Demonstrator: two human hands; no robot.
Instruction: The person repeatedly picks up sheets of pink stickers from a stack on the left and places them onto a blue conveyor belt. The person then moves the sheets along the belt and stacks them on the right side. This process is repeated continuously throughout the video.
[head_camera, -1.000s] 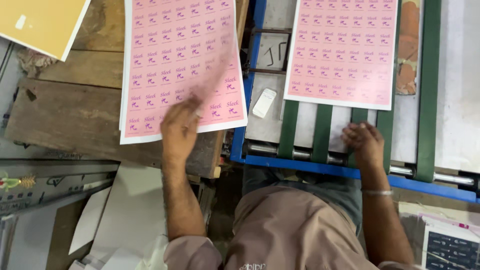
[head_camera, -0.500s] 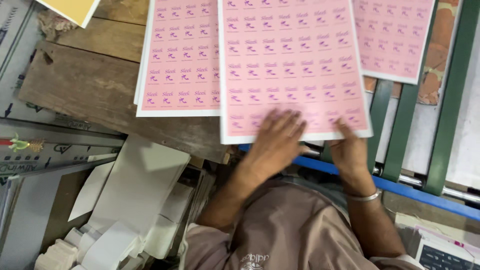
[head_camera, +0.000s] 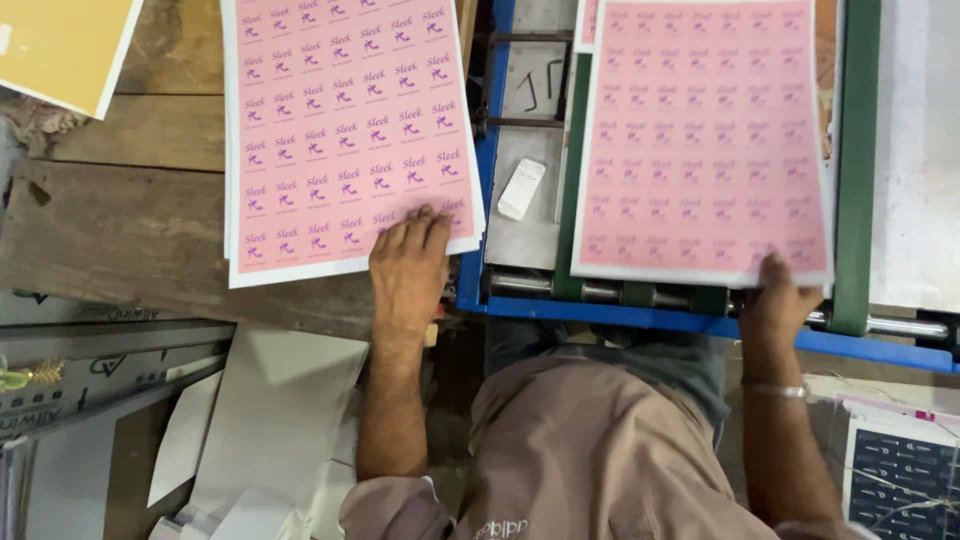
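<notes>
Machinery with a blue frame (head_camera: 640, 318) carries the right pink label sheet (head_camera: 700, 140), whose near edge the right hand (head_camera: 778, 300) pinches. Left, on the wooden table (head_camera: 130, 220), the left hand (head_camera: 408, 270) presses flat, fingers spread, on a pink sheet stack (head_camera: 345, 130).

Pink label sheets (head_camera: 350, 130), purple marks; blue frame (head_camera: 700, 322).

Two pink label sheets (head_camera: 345, 130) (head_camera: 700, 140) lie side by side.
</notes>
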